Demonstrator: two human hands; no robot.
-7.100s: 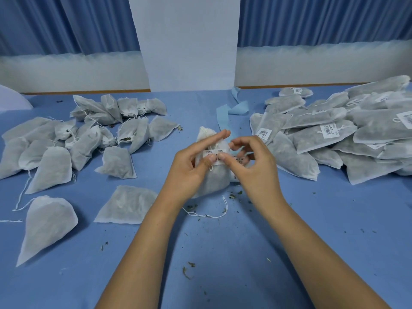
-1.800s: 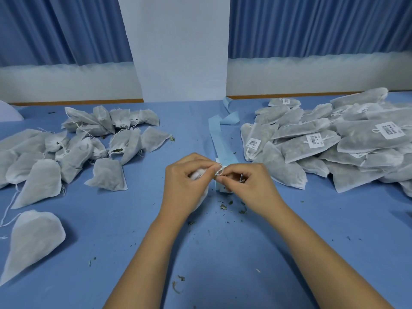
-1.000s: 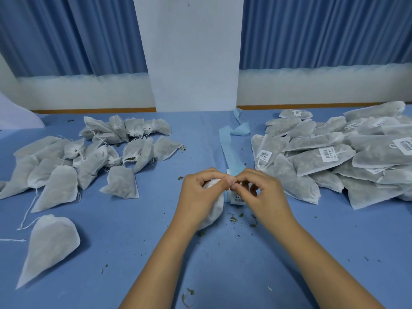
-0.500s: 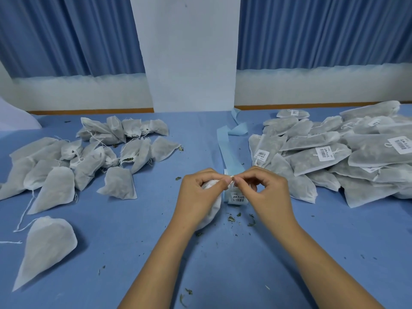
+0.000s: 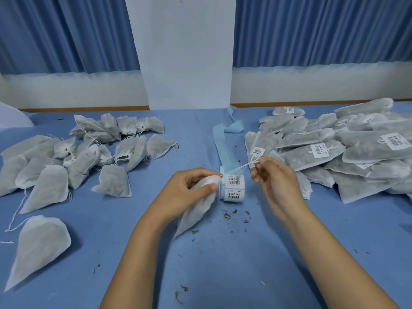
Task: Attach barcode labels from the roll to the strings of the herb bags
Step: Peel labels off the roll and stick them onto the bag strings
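Blue pleated curtains (image 5: 66, 30) hang behind the desk (image 5: 223, 268) on either side of a white pillar (image 5: 187, 52). On the blue desk, near the middle, the left hand (image 5: 189, 190) grips the gathered neck of a white herb bag (image 5: 196, 212), fingers and thumb curled round it, and the bag's lower end trails toward the person. The right hand (image 5: 276, 184) is held apart from the left and pinches the far end of the bag's string (image 5: 238, 168) between thumb and fingertips. The string runs taut from the bag's neck up and to the right.

Just behind the bag's neck, between the two hands, lies the label roll (image 5: 233, 188) with two printed barcode labels facing up. Its empty light-blue backing strip (image 5: 223, 148) stretches away toward the pillar. Unlabelled herb bags (image 5: 89, 152) are scattered on the left of the desk, with one lone bag (image 5: 40, 244) lying nearer the person. Labelled herb bags (image 5: 334, 148) are heaped on the right, several with white barcode tags showing. Herb crumbs (image 5: 231, 216) dot the cloth in front of the roll.
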